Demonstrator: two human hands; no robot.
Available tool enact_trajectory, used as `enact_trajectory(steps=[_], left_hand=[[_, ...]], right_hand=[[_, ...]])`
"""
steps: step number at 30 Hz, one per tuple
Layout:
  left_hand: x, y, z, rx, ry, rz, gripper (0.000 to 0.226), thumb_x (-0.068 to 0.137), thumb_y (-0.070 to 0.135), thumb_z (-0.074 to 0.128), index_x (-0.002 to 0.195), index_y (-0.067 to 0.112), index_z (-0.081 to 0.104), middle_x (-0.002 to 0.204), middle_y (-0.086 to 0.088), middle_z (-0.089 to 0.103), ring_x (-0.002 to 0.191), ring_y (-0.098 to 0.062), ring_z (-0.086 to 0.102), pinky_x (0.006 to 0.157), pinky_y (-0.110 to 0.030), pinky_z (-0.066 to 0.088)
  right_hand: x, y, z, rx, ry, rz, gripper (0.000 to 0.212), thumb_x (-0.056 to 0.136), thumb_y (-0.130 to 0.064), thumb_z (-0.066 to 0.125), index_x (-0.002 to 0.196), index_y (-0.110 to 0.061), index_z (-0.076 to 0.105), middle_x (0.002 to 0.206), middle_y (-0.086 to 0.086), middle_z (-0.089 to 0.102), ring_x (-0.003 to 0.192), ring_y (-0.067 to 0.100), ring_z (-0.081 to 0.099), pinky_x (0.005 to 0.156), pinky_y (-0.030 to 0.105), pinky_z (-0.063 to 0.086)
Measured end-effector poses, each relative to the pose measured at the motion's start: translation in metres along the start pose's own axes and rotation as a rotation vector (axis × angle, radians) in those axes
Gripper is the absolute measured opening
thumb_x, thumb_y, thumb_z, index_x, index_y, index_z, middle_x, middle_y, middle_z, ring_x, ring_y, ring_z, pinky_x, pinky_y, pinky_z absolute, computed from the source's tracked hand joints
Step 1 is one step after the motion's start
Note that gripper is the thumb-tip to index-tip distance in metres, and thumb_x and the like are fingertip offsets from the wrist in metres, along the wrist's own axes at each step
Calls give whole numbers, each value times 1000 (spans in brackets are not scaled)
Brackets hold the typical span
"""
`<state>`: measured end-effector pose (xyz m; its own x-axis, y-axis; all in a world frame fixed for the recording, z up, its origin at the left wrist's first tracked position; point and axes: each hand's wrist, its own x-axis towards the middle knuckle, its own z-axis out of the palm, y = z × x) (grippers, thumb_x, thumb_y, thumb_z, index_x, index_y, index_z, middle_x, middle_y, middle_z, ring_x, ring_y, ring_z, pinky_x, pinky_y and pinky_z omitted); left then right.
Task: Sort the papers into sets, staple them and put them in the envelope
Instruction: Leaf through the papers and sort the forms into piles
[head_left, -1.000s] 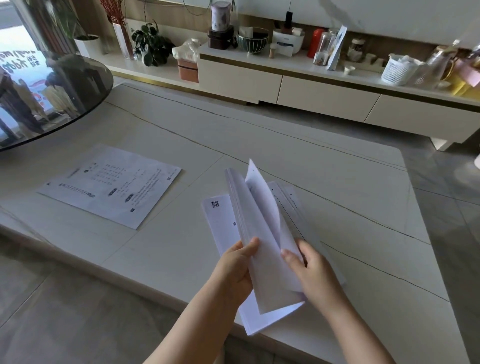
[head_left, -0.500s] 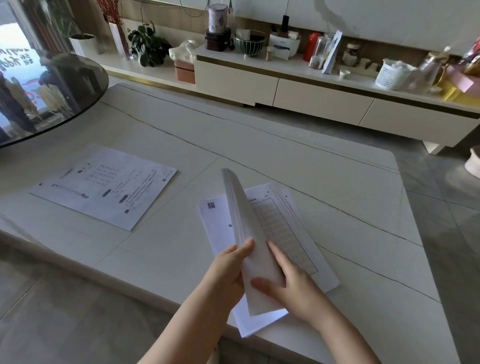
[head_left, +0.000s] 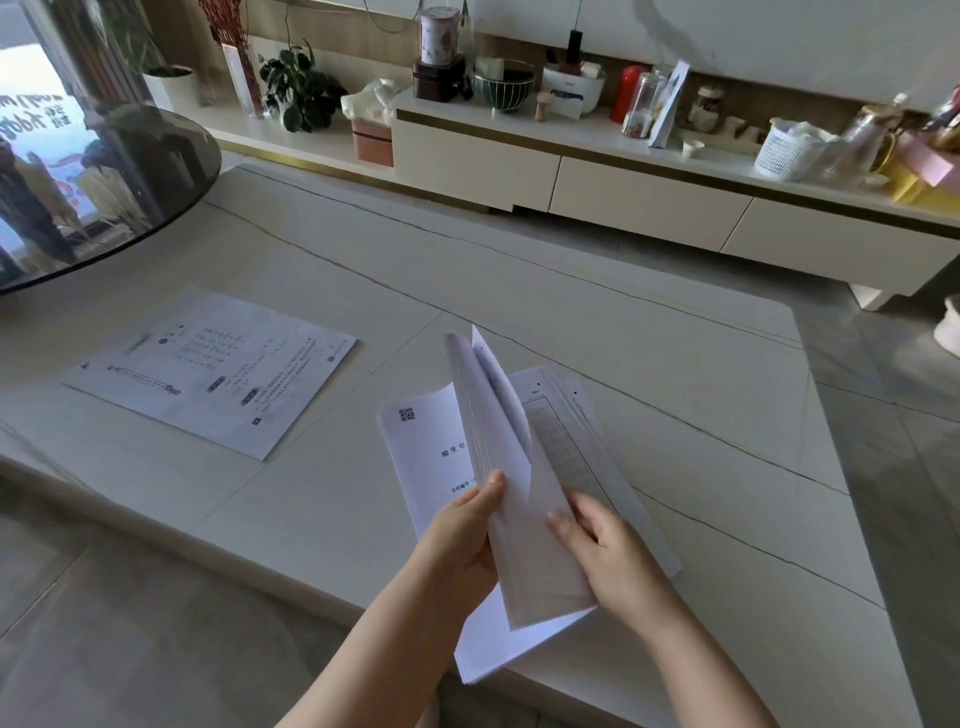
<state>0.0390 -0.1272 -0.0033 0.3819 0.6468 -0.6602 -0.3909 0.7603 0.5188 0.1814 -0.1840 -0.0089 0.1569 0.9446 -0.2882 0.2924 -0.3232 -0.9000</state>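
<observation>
**Leafing the stack to find where one set ends**

While the left hand (head_left: 467, 540) grips the raised sheets (head_left: 498, 457) near their lower edge, thumb on the near face and fingers behind, the right hand (head_left: 602, 551) has its fingers curled onto the far face of those sheets, with the fingertips (head_left: 558, 519) at the free edge. One leaf stands a little apart from the rest at the top. Under both hands lies the stack (head_left: 431, 467), flat on the bench (head_left: 649, 364) with its near end hanging over the bench edge; the gridded page (head_left: 571, 457) lies open to the right. A separate printed sheet (head_left: 218, 374) rests well apart to the left. No stapler or envelope is in view.

The step looks like sorting, with stapling and filling still to come. To do it well, I would keep the left thumb firm so the lifted block does not fan out, and let the right fingertips release one leaf at a time, reading each heading before it falls. Since the stack overhangs, pressing it down or sliding it inward would guard against a spill. Thin paper clings, so a light rub parts doubled leaves.
</observation>
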Motion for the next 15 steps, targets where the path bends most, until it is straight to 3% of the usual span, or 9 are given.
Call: enact_trajectory(steps=[2, 4, 6, 7, 11, 13, 15], left_hand=[[1, 1, 0, -3, 52, 0, 33, 99, 23, 47, 115, -4, 59, 107, -23, 68, 91, -32, 66, 74, -40, 53], [2, 1, 0, -5, 113, -1, 29, 98, 21, 51, 114, -2, 59, 101, -20, 68, 85, -31, 65, 68, -40, 52], [2, 1, -1, 4, 138, -2, 25, 97, 20, 52, 112, 1, 59, 96, -18, 67, 82, -30, 64, 65, -40, 51], [2, 1, -1, 5, 145, 2, 23, 97, 19, 52, 112, 2, 59, 95, -18, 67, 81, -30, 63, 65, -40, 51], [4, 0, -2, -10, 138, 44, 17, 98, 15, 50, 106, 3, 60, 90, -16, 67, 79, -28, 64, 70, -40, 53], [3, 0, -2, -21, 98, 44, 17, 99, 15, 49, 103, 2, 61, 91, -17, 68, 79, -28, 65, 75, -41, 54], [1, 0, 0, -48, 34, 27, 23, 98, 16, 49, 108, 0, 61, 97, -20, 69, 81, -29, 67, 78, -42, 56]], right_hand=[[1, 1, -2, 66, 50, 37, 18, 98, -29, 50, 111, -35, 61, 109, -11, 70, 102, 6, 65, 96, 35, 50], [2, 0, -6, 146, 106, 103, 23, 96, -46, 47, 111, -36, 62, 111, -10, 69, 105, 9, 63, 98, 40, 48], [3, -2, -13, 173, 130, 128, 52, 84, -71, 45, 118, -35, 61, 115, -12, 67, 112, 10, 60, 101, 40, 45], [2, -4, -16, 161, 151, 107, 61, 81, -75, 47, 124, -33, 58, 120, -13, 64, 116, 8, 57, 103, 36, 43], [-7, -12, -21, -82, 363, -89, 55, 85, -37, 67, 136, -28, 48, 133, -20, 48, 123, -4, 42, 101, 11, 31], [-8, -12, -14, -184, 274, -142, 53, 86, -31, 68, 135, -31, 48, 132, -24, 47, 122, -8, 40, 94, -1, 27], [-8, -12, -2, -185, 88, -87, 63, 83, -37, 69, 140, -36, 40, 136, -24, 43, 126, -7, 38, 99, 5, 30]])
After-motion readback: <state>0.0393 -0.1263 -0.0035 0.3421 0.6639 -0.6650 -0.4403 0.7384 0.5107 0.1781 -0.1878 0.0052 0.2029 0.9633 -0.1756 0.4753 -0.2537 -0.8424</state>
